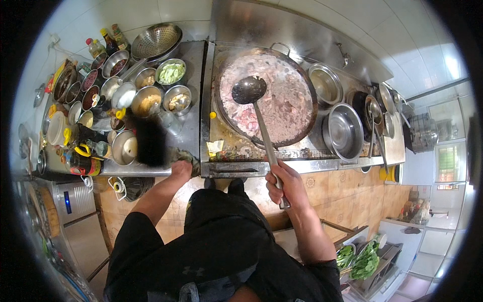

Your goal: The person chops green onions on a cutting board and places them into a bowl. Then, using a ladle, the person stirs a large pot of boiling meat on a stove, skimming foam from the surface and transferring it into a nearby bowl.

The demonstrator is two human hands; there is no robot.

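My right hand (285,183) grips the long metal handle of a ladle (249,90). The ladle's dark, wet bowl is over the left part of a large wok (314,119), which is full of pale, chopped meat in cloudy liquid. Steam rises from the wok's far side. At the counter's front edge, left of the stove, my left hand (181,170) is closed on a grey, crumpled rag (185,155); its fingertips are hidden. A dark patch just left of the rag covers part of the counter.
Left on the counter (191,73) crowd seasoning bowls, a bowl of sliced green vegetable (171,73), sauce bottles (109,40) and a perforated strainer (156,40). Right of the wok are metal basins (343,131) and more ladles (373,113). Leafy greens (365,260) lie behind at right.
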